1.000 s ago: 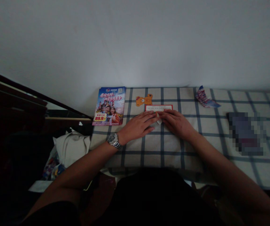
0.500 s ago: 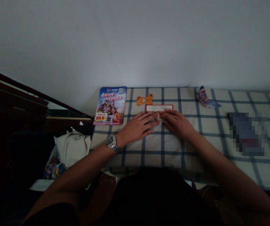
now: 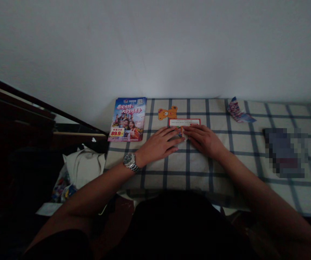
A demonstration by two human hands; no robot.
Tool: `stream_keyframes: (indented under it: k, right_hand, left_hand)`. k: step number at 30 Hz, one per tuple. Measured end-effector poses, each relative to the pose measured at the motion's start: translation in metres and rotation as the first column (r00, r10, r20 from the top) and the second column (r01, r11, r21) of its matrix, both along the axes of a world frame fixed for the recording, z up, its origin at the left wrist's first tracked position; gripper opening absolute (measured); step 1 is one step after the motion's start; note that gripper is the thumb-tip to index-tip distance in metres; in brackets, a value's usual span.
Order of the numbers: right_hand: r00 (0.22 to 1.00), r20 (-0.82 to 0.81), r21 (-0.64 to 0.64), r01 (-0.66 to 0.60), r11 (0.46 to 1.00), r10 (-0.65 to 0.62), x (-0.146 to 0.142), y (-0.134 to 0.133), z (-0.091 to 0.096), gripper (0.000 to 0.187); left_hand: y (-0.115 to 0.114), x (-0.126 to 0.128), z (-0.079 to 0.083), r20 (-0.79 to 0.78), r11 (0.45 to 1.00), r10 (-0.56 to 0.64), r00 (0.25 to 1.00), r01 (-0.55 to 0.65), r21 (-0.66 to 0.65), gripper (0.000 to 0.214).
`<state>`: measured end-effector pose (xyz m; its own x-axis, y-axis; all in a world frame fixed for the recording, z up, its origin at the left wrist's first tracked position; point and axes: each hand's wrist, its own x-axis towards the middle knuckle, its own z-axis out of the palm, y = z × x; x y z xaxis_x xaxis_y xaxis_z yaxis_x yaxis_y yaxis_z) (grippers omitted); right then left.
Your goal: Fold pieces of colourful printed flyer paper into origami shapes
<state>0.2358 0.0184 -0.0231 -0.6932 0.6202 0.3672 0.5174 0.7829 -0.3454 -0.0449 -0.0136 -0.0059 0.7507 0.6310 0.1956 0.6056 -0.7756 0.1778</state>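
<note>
A small colourful piece of paper (image 3: pixel 181 131) lies on the checked cloth between my two hands, mostly covered by fingers. My left hand (image 3: pixel 164 141), a metal watch (image 3: pixel 130 161) on its wrist, rests flat over the paper's left part with the fingers spread. From the other side my right hand (image 3: pixel 204 140) has its bent fingers pressed together on the paper's right end, where a pale edge shows. Just beyond the fingertips is a white card with a red border (image 3: pixel 185 122), its near part hidden. An orange bear cut-out (image 3: pixel 167 113) touches or nearly touches the card's upper left.
A stack of printed flyers (image 3: pixel 127 119) sits at the table's left end. Crumpled printed paper (image 3: pixel 239 111) lies at the back right, and a dark pixelated object (image 3: pixel 284 151) nearer. The wall (image 3: pixel 171 47) bounds the far edge. A white bag (image 3: pixel 83 166) stands below left.
The view has shifted slightly. My right fingertips have moved a little on the paper, with less of its pale edge showing. My left hand stays flat in about the same place.
</note>
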Motion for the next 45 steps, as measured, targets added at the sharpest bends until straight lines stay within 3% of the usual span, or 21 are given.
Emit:
stream_keyframes:
  k: [21,34,45]
  right_hand:
    - [1.000,-0.004,0.015,0.018,1.000,-0.018,-0.001,0.001,-0.002,0.035]
    - [0.994,-0.063,0.018,0.087,0.996,-0.085,-0.014,-0.005,0.004,0.021]
    - [0.993,-0.046,0.039,0.108,0.993,-0.107,-0.016,-0.007,0.004,0.020]
  left_hand:
    - [-0.007,0.002,0.005,0.007,0.999,0.008,1.000,-0.008,-0.053,0.046]
    - [-0.001,-0.004,-0.006,0.034,0.999,0.001,0.999,0.000,-0.038,0.048]
    - [0.002,-0.005,-0.005,0.018,0.998,0.017,1.000,-0.016,-0.066,0.049]
